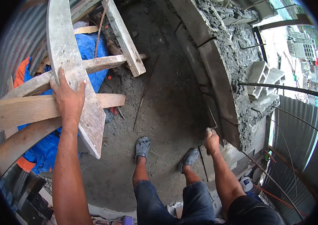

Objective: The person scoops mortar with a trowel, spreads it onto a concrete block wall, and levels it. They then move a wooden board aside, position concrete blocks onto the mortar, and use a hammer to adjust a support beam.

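My left hand point(69, 98) lies on a wide, cement-stained wooden plank point(64, 41), its fingers spread over the top face. Under and beside that plank, other boards cross, among them a bare wooden board point(24, 108) right by my wrist. At the right, my right hand point(212, 141) is wrapped round the handle of a trowel point(214, 119). Its thin metal part, seen nearly edge-on, points up along the face of a concrete block wall point(220, 71). Grey wet mortar point(247, 41) covers the wall's top.
Both feet stand on a damp grey floor point(162, 101). Blue tarp point(91, 43) lies beneath the boards at left. Steel bars point(279, 87) stick out from the wall past loose hollow blocks point(259, 77). Corrugated metal sheets point(297, 120) stand at the right.
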Demonstrator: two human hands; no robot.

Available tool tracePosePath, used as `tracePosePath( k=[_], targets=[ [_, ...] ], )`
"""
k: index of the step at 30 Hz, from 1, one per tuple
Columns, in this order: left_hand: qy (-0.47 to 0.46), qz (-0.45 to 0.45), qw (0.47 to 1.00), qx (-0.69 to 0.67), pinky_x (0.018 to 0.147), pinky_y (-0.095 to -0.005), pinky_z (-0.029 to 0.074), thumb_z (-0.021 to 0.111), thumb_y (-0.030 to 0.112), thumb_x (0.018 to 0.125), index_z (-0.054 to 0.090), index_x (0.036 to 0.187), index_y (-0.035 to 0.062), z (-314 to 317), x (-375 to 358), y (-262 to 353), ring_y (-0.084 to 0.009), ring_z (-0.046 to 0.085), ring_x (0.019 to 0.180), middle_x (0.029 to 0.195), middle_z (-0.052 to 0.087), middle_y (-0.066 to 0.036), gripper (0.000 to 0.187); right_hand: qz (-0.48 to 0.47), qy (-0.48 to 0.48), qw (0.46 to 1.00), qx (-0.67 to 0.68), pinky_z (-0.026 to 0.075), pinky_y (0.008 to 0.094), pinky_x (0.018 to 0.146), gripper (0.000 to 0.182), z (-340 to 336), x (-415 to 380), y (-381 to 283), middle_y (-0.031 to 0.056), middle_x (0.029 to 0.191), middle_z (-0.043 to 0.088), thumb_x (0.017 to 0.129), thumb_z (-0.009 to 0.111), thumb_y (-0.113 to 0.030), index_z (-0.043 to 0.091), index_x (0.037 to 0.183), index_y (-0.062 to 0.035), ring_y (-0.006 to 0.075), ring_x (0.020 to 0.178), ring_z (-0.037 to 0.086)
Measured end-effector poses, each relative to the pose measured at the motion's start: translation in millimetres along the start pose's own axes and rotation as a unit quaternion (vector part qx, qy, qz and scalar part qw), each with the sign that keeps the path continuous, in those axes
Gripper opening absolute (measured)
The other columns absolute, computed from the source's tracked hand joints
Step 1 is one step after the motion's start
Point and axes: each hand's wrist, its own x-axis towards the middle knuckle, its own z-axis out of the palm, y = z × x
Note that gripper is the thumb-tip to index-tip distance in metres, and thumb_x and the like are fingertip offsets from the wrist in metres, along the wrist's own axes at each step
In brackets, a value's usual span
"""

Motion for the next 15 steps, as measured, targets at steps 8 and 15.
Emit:
tracePosePath(
  k=[8, 15],
  targets=[
    [-0.015, -0.013, 1.000, 0.015, 0.109, -0.0516, 0.040, 0.078, 0.030, 0.083, 0.031, 0.154, 0.0122, -3, -1, 2, -0.0520, 0.044, 0.130, 0.150, 0.028, -0.034, 0.087, 0.215, -0.072, 0.944, 0.239, 0.046, 0.0412, 0.045, 0.044, -29, 30, -66, 0.0123, 0.057, 0.053, 0.102, 0.048, -0.043, 0.052, 0.085, -0.0029, 0.0233, 0.045, 0.058],
    [-0.008, -0.012, 0.999, 0.036, 0.107, -0.0511, 0.042, 0.079, 0.029, 0.082, 0.031, 0.154, 0.0148, -1, -1, 2, -0.0526, 0.046, 0.127, 0.151, 0.028, -0.033, 0.088, -0.069, -0.051, 0.994, -0.069, 0.054, 0.0439, 0.056, 0.044, 4, 92, 28, 0.0187, 0.066, 0.065, 0.102, 0.049, -0.041, 0.064, 0.094, -0.0001, 0.0319, 0.058, 0.067]
  ],
)
